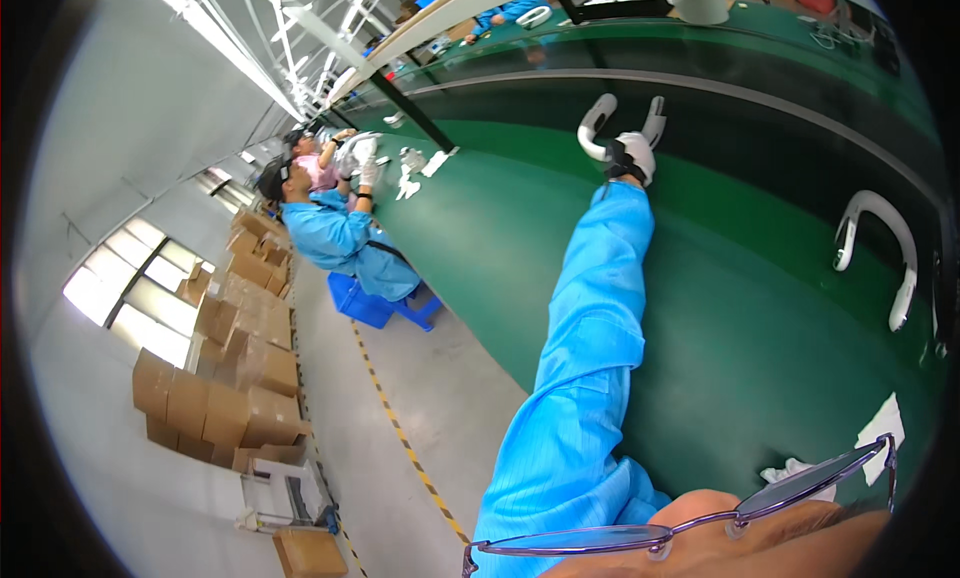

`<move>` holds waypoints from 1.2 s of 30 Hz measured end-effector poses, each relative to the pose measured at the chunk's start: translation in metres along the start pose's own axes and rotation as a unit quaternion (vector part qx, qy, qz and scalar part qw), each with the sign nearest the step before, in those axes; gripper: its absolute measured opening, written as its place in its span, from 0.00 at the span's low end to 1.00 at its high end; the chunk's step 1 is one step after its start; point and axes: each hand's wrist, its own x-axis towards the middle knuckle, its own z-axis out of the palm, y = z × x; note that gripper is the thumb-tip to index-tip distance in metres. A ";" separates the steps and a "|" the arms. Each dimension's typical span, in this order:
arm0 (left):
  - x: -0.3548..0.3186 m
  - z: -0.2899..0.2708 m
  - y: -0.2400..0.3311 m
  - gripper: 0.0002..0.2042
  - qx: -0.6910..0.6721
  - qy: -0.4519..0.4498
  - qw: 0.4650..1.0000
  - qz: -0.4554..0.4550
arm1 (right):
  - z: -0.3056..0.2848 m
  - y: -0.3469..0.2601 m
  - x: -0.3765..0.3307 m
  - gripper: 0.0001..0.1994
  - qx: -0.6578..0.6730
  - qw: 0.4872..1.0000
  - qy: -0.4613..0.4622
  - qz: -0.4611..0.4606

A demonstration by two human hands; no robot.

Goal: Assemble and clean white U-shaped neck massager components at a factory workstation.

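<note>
My left hand (635,158), in a white glove with a black strap at the wrist, reaches far across the green work surface (740,338). It closes around the near, bent part of a white U-shaped piece (597,123). The two ends of this piece point away from me, and the glove covers its middle. Off to the right, a second white U-shaped piece (908,248) lies on the dark strip with nobody touching it. My right hand does not show.
Glasses (735,528) block the lower edge. Near them lie crumpled white material (800,475) and a white sheet (882,433). At left, a co-worker in blue (335,228) sits at the bench. A dark post (410,113) rises beyond; a white bucket (698,0) stands at the back.
</note>
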 end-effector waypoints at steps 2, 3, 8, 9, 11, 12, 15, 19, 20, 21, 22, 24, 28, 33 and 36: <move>0.006 -0.008 0.001 0.12 -0.087 -0.094 0.992 0.015 | -0.013 0.009 0.004 0.19 -0.052 0.994 0.049 0.087; 0.005 -0.011 -0.017 0.12 -0.071 -0.104 0.992 0.029 | -0.006 0.005 0.010 0.21 -0.061 0.998 0.016 0.018; -0.017 -0.058 -0.008 0.19 -0.175 -0.093 0.979 0.048 | 0.012 0.003 0.023 0.36 -0.175 0.980 0.084 -0.045; -0.027 -0.067 -0.013 0.19 -0.223 -0.052 0.973 0.037 | 0.017 -0.001 0.024 0.36 -0.183 0.979 0.073 -0.050; -0.058 -0.093 -0.024 0.21 -0.350 0.024 0.936 0.034 | 0.028 -0.016 0.023 0.39 -0.135 0.985 0.052 -0.097; -0.078 -0.110 -0.021 0.21 -0.426 0.055 0.902 0.048 | 0.033 -0.023 0.021 0.40 -0.107 0.986 0.044 -0.117; -0.141 -0.168 0.011 0.18 -0.545 -0.005 0.832 0.104 | 0.034 -0.032 0.016 0.33 -0.123 0.977 0.008 -0.176; -0.232 -0.208 0.027 0.15 -0.632 0.022 0.748 0.203 | 0.089 -0.053 -0.002 0.30 -0.119 0.961 0.032 -0.249; -0.248 -0.218 0.052 0.15 -0.623 0.020 0.741 0.248 | 0.086 -0.051 -0.016 0.30 -0.102 0.951 0.034 -0.290; -0.272 -0.226 0.054 0.15 -0.671 -0.009 0.698 0.251 | 0.092 -0.057 -0.020 0.27 -0.106 0.949 0.039 -0.293; -0.289 -0.230 0.058 0.16 -0.605 0.024 0.745 0.281 | 0.096 -0.060 -0.022 0.25 -0.106 0.948 0.053 -0.296; -0.328 -0.248 0.047 0.16 -0.703 -0.095 0.667 0.228 | 0.103 -0.060 -0.012 0.19 -0.095 0.938 0.007 -0.333; -0.370 -0.248 0.048 0.12 -0.727 -0.113 0.653 0.181 | 0.167 -0.071 -0.032 0.16 -0.194 0.806 0.002 -0.559; -0.379 -0.222 0.082 0.14 -0.616 0.016 0.729 0.297 | 0.166 -0.058 -0.035 0.18 -0.579 0.461 -0.088 -0.666; -0.391 -0.217 0.092 0.18 -0.658 -0.027 0.694 0.291 | 0.166 -0.052 -0.024 0.26 -0.637 0.397 -0.073 -0.656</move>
